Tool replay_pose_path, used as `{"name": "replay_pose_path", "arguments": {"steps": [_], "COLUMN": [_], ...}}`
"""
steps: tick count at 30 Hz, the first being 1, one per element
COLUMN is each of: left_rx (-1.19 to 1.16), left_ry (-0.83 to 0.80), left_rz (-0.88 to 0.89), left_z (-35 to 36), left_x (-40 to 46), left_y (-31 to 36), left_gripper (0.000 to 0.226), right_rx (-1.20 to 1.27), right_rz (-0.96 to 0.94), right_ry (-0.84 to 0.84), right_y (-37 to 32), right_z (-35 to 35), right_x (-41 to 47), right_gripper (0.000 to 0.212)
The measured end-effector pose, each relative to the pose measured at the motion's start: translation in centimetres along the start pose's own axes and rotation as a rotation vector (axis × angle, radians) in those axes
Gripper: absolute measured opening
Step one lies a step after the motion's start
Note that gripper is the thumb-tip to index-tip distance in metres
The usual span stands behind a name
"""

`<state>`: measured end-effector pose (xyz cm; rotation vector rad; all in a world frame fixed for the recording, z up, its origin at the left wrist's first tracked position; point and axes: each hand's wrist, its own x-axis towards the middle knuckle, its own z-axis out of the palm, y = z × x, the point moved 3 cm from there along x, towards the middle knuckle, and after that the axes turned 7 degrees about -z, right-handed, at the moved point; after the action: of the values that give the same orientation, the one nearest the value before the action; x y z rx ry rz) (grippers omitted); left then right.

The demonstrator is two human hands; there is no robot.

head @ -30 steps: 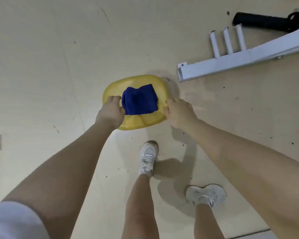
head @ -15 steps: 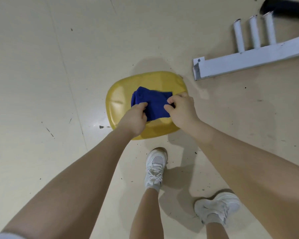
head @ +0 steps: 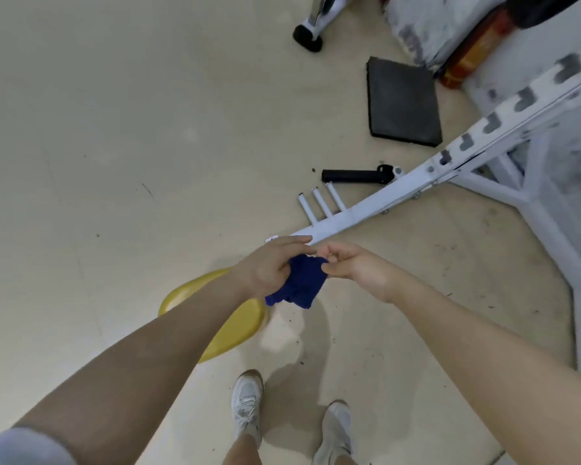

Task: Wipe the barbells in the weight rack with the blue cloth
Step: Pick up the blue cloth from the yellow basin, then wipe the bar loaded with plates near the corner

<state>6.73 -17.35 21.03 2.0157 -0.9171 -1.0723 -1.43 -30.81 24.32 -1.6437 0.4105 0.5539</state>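
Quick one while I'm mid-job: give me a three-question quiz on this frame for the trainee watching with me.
1. True or false: the blue cloth lies in the yellow basin.
2. Which hand holds the cloth? A) the left hand only B) the right hand only C) both
3. Fill in: the black square mat lies on the ____.

Key
1. False; it is lifted clear, above the floor beside the basin.
2. C; the left grips it, the right pinches its upper edge.
3. Floor, beyond the white rack frame.
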Motion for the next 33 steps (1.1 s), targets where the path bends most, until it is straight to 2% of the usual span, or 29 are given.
{"name": "replay_pose_path", "arguments": {"steps": [3,6,8,13,16,18,20,22,25,29,33], "left_rx": [-0.013,0.024,0.045,0.036,0.030,0.027,0.026,0.015,-0.022,0.022,0.265], "left_ry": [-0.149,-0.151,-0.161,-0.240,-0.246,-0.251,-0.269,-0.296,-0.258,-0.126,-0.012], "left_rz": [0.132,0.058,0.037,0.042,0.072,0.051,0.040,0.039,0.011,-0.025,0.038], "left_z": [-0.7,-1.5,-1.6,-0.5,-0.7,-1.4,-2.3,-3.1,-4.4,-6.1,-8.2], "left_x": [0.1,0.8,1.7,5.1,8.3,11.0,13.8,16.7,20.7,25.0,27.4], "left_y": [7.0,11.8,14.1,19.8,22.9,24.6,26.4,28.1,30.0,30.7,31.1], "left_gripper": [0.063,0.028,0.017,0.018,0.016,0.003,0.011,0.003,0.023,0.034,0.024], "right_rx": [-0.019,-0.062,-0.087,-0.093,-0.042,-0.010,0.019,0.051,0.045,-0.125,-0.293], "right_rz": [-0.046,-0.100,-0.129,-0.188,-0.191,-0.203,-0.215,-0.224,-0.154,-0.092,-0.050], "right_ry": [0.046,0.098,0.179,0.343,0.375,0.382,0.398,0.413,0.423,0.369,0.278], "right_y": [-4.5,-7.1,-7.7,-7.3,-6.9,-6.8,-7.1,-7.7,-8.8,-10.4,-12.2], "right_z": [-3.3,-6.4,-8.6,-14.3,-18.0,-20.9,-24.0,-27.4,-32.4,-37.2,-39.1], "right_x": [-4.6,-8.2,-10.0,-12.8,-12.7,-12.1,-11.3,-10.5,-9.6,-7.9,-5.6], "right_gripper": [0.022,0.025,0.031,0.029,0.023,0.020,0.020,0.020,0.017,0.020,0.044]}}
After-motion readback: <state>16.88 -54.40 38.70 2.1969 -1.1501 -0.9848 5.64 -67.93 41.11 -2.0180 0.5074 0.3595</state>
